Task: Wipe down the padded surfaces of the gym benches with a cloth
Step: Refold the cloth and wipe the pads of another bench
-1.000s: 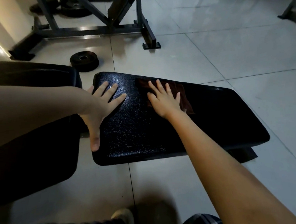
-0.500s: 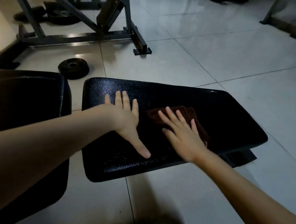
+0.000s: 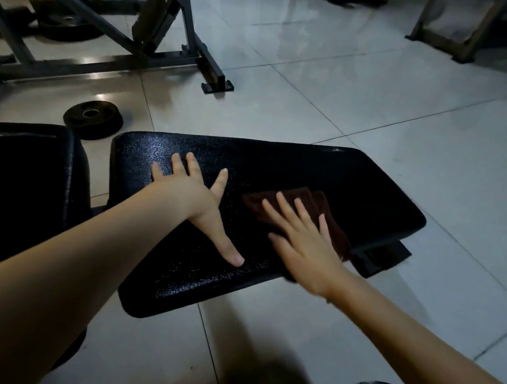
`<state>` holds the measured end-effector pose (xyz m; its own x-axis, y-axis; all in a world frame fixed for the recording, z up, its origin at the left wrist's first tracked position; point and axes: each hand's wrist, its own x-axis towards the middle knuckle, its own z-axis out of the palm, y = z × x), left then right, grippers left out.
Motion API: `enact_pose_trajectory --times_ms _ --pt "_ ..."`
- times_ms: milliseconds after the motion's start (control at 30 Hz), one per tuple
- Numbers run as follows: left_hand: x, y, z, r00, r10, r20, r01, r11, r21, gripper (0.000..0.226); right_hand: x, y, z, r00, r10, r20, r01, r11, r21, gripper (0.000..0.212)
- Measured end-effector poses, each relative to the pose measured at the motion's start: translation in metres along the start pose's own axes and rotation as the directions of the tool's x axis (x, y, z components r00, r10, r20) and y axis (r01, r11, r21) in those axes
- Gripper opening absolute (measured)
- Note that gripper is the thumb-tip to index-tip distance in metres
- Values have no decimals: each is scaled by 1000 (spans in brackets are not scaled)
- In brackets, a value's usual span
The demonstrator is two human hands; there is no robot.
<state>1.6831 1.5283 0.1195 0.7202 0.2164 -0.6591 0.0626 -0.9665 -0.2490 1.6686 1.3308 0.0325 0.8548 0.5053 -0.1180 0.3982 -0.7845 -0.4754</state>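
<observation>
Near the front edge of the bench pad (image 3: 274, 166), a brown cloth (image 3: 322, 205) is pressed flat under the straight fingers of the right hand (image 3: 305, 248). Beside it, the pad is touched by the left hand (image 3: 192, 196), fingers spread open. A weight plate (image 3: 92, 119) is seen beyond.

- Pad (image 3: 289, 165), black, textured: my left hand (image 3: 186, 196) lies flat on it; brown cloth (image 3: 315, 199) lies under my flat right hand (image 3: 303, 242).
- Floor (image 3: 329, 96), pale tile: plate (image 3: 92, 119), rack (image 3: 111, 63).
</observation>
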Motion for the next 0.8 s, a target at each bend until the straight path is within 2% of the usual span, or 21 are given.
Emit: enact_pose_trajectory --times_ms 100,200,367,500,800 --pt "0 7 -6 1000 -1 15 1 1000 2 162 -16 4 0 999 -31 15 31 999 12 59" --pt "1 28 -13 997 78 -5 -77 997 31 155 11 14 -7 1000 -27 14 27 1000 1 50" --pt "8 51 -13 997 71 -27 -70 997 36 160 84 39 -19 991 133 -26 -132 991 17 50" --pt "10 47 -10 997 81 -13 -81 997 19 160 102 41 -20 972 232 -23 -231 972 49 51" --pt "11 52 -12 997 75 7 -75 997 29 161 -19 34 -8 998 65 23 -65 997 34 50"
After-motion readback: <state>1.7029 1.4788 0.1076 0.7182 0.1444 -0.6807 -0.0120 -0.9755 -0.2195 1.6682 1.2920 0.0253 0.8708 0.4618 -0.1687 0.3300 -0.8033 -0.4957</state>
